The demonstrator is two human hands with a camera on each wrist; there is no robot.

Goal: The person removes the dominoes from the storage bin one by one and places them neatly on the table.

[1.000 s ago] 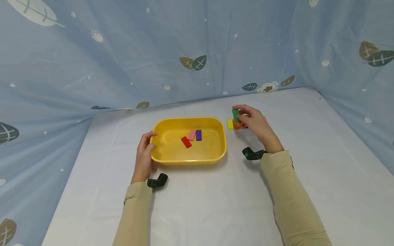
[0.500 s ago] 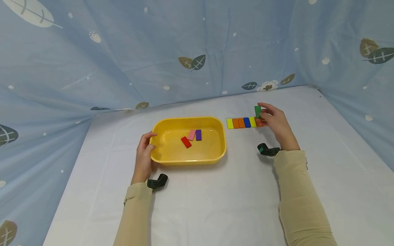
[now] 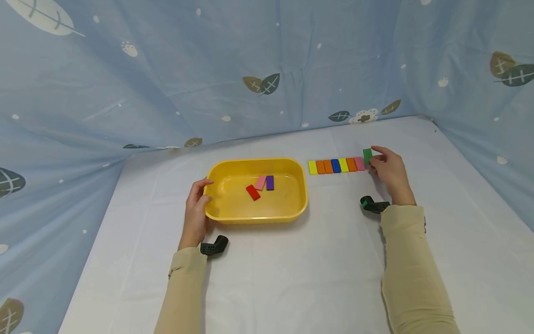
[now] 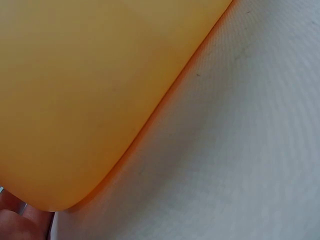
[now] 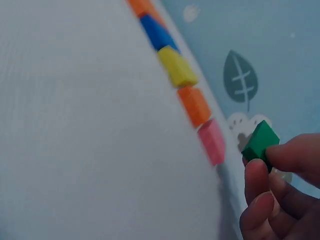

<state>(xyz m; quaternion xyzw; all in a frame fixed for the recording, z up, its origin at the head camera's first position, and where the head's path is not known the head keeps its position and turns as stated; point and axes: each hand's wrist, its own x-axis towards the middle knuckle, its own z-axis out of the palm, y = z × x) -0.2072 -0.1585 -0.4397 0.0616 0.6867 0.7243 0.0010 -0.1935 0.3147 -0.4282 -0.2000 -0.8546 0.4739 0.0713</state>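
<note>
The right hand [image 3: 393, 172] has narrow grip on the green block [image 3: 367, 156], beside the block row [image 3: 336, 166]; the left hand [image 3: 195, 211] holds the tray [image 3: 231, 202] by its edge; wide surface [image 3: 292, 273] lies between.

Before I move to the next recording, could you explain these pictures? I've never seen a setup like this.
There is no machine here, just a person's bare left hand and right hand. The wide picture is taken from the head, looking down; the two close ones from the wrists. On the white cloth sits a yellow tray, with red, pink and purple blocks inside. To its right runs a row of seven blocks. The left hand holds the tray's edge; the right pinches a green block near the row's right end.
</note>
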